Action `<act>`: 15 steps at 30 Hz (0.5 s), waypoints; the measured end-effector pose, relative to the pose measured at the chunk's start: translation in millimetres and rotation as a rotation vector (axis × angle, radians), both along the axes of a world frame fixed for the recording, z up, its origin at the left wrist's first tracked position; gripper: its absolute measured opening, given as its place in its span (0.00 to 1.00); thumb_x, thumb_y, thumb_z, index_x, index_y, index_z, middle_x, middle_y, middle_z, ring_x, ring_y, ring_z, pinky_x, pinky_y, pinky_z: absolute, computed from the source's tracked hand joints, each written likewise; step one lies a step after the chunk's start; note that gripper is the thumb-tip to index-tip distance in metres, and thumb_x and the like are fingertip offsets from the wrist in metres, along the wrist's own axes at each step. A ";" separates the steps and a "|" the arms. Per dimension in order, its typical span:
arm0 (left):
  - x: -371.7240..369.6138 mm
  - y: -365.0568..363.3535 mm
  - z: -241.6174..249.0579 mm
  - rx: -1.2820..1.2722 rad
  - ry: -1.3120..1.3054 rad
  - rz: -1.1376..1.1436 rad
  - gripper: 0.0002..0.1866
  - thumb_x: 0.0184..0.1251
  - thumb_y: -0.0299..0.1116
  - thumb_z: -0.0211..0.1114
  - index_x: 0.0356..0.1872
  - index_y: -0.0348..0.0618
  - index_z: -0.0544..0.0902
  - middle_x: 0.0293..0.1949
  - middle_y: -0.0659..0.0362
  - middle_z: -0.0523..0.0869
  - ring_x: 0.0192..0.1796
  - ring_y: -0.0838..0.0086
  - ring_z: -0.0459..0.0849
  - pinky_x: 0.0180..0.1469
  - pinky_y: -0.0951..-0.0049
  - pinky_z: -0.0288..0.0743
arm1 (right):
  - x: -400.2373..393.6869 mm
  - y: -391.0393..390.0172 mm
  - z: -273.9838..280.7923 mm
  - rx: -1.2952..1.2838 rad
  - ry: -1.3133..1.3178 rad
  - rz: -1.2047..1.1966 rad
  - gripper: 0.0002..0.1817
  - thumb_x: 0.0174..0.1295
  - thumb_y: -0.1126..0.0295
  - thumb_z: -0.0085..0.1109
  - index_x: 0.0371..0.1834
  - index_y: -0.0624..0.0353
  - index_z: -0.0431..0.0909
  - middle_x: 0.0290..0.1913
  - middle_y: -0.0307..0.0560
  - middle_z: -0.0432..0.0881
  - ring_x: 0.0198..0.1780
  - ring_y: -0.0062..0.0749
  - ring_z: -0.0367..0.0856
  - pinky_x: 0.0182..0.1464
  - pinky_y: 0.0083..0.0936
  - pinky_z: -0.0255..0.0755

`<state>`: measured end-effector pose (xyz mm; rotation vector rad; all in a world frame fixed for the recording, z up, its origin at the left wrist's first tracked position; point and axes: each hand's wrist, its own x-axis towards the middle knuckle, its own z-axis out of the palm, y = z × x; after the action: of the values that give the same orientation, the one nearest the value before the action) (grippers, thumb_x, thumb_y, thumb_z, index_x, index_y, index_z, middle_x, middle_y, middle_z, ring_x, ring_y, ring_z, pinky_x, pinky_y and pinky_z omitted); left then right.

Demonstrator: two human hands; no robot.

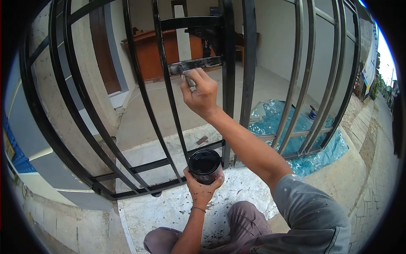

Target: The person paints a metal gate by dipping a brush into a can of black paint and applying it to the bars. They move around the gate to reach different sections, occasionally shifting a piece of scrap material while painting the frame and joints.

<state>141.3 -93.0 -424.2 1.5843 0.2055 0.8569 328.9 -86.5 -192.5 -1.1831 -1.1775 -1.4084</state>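
My right hand (201, 91) is closed around a paintbrush (190, 80), most of its handle hidden by my fingers. The bristles touch a short horizontal bar (196, 64) of the metal gate, where streaky black paint leaves some grey showing. Below, my left hand (201, 186) holds up a paint can (206, 167) from underneath and the side. Black paint fills part of the can, and its rim is coated black. The left half of the gate (146, 97) is glossy black; the bars at right (292, 84) look greyer.
Paint-spotted white sheeting (160, 216) lies beneath me. A blue-green plastic sheet (304, 165) spreads at right, with a small can (313, 113) on it. Beyond the bars stands a wooden desk (148, 55). A paved road (376, 203) runs along the right.
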 end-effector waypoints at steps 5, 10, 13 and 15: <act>0.3 6.0 -5.5 0.026 -0.024 0.019 0.54 0.41 0.42 0.92 0.66 0.36 0.65 0.60 0.46 0.82 0.61 0.61 0.86 0.66 0.61 0.80 | 7.1 -3.8 -0.7 0.281 0.639 0.934 0.04 0.69 0.77 0.71 0.38 0.64 0.84 0.30 0.47 0.89 0.31 0.21 0.89 0.31 0.22 0.79; 1.3 7.0 -9.0 0.011 -0.022 0.025 0.55 0.41 0.43 0.93 0.66 0.35 0.65 0.59 0.47 0.82 0.61 0.62 0.85 0.65 0.62 0.80 | 14.7 -31.9 -1.3 0.360 0.372 0.145 0.07 0.69 0.75 0.71 0.34 0.64 0.83 0.26 0.45 0.88 0.27 0.22 0.85 0.31 0.23 0.75; -1.3 5.0 -1.6 0.008 0.016 0.010 0.52 0.43 0.38 0.90 0.68 0.39 0.65 0.62 0.49 0.80 0.65 0.60 0.83 0.70 0.60 0.77 | 3.6 -15.2 -1.7 0.258 0.369 0.361 0.06 0.68 0.75 0.71 0.35 0.64 0.83 0.25 0.45 0.88 0.26 0.23 0.85 0.31 0.24 0.75; -1.2 5.8 -3.6 0.042 0.030 0.034 0.53 0.42 0.41 0.92 0.67 0.37 0.65 0.62 0.48 0.80 0.64 0.61 0.83 0.69 0.60 0.77 | 9.6 -10.4 -0.2 0.233 0.417 0.327 0.06 0.68 0.76 0.71 0.35 0.64 0.84 0.25 0.45 0.88 0.27 0.23 0.86 0.32 0.23 0.75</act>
<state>140.1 -87.2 -427.9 1.6378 0.2382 0.8692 338.5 -96.9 -192.7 -1.0033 -0.8409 -0.9638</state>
